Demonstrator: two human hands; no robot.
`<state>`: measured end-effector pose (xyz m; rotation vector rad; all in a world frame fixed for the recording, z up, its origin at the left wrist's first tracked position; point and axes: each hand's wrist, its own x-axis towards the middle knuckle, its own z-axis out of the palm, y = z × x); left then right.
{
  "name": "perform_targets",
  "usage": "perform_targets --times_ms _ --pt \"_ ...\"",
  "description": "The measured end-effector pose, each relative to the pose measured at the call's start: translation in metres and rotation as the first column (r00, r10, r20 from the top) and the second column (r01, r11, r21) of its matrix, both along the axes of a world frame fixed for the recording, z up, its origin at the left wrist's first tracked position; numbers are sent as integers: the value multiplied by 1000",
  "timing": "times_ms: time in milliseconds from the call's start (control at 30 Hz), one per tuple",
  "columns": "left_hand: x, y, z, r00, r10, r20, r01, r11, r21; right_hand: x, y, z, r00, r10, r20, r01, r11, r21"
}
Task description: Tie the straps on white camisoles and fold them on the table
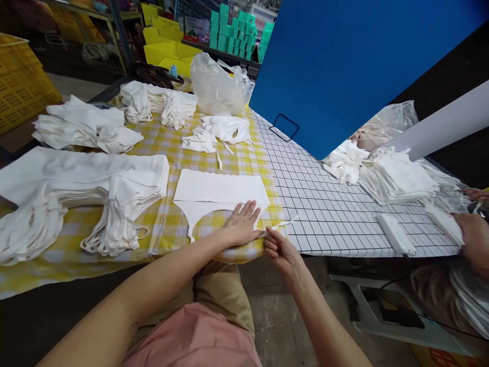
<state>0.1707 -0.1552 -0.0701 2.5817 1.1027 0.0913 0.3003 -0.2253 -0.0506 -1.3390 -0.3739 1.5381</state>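
White garment [219, 191] under flat left hand [241, 224], strap [280, 225] in right hand [278, 248]

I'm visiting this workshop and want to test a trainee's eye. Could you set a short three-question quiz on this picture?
1. True or false: the left hand lies flat on the white garment.
2. What does the right hand pinch? A) a strap of that garment B) a plastic bag C) a yellow crate
3. Fill in: the garment lies on a yellow checked ____.

Key
1. True.
2. A: the strap runs out to the right from the fingers.
3. Cloth: the yellow checked cloth covers the table's left part.
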Motion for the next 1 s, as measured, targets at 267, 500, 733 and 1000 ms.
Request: perform_targets --times_ms 267,500,733,1000 --pt "1 2 -2 1000 3 -6 -3 999 -43 51 0 28 941 -119 316 49 974 220" --pt "0 2 3 1000 4 -17 -5 998 -66 79 -1 45 909 -168 381 43 948 316" --pt "-1 0 6 1000 -6 -14 6 998 -59 77 1 58 929 -229 291 109 921 374" --pt "-1 1 3 1000 -2 -23 1 999 -54 71 1 77 904 -329 275 182 875 449"
